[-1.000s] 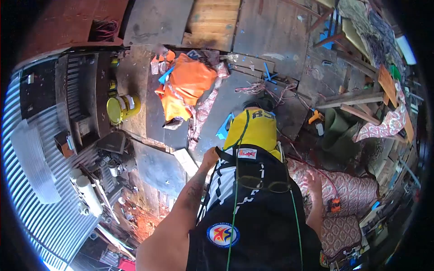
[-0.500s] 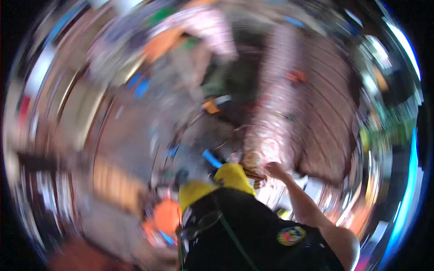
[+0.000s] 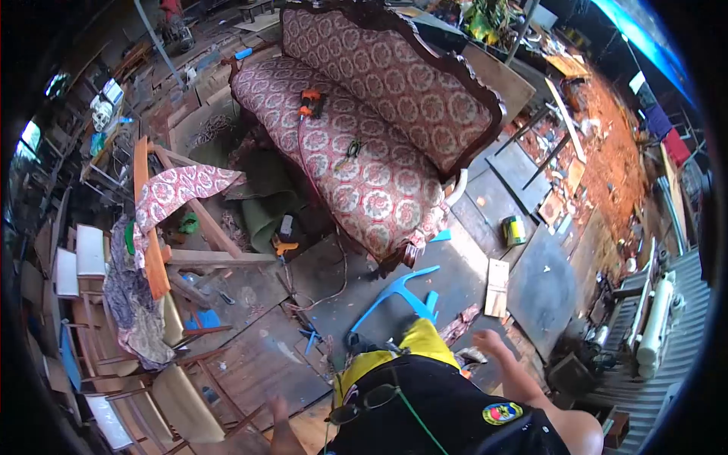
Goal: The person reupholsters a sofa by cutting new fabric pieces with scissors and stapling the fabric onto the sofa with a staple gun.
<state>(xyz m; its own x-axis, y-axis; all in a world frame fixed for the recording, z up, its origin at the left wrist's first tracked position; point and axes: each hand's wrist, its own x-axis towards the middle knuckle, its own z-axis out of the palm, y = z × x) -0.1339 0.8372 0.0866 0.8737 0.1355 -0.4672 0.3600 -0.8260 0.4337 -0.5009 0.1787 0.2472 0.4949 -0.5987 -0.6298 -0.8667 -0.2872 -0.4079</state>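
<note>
My right hand hangs at my side with the fingers spread and nothing in it, above a dark floor panel. Only a blurred part of my left hand shows at the bottom edge, over the wooden floor. Between them are my black shirt and yellow shorts. Ahead stands a long sofa with red patterned upholstery and a dark carved frame. An orange power tool and a green-handled hand tool lie on its seat. A blue plastic piece lies on the floor just in front of my legs.
A short wooden board and a yellow-green can lie right of the sofa. An orange tool and cables lie by green cloth. Patterned fabric drapes a wooden frame on the left, beside stacked chairs. White cylinders stand at far right.
My view has swung round fast, through a blurred frame, from the orange cloth and yellow bucket to the sofa. My right hand has come away from the sofa and now hangs free.
</note>
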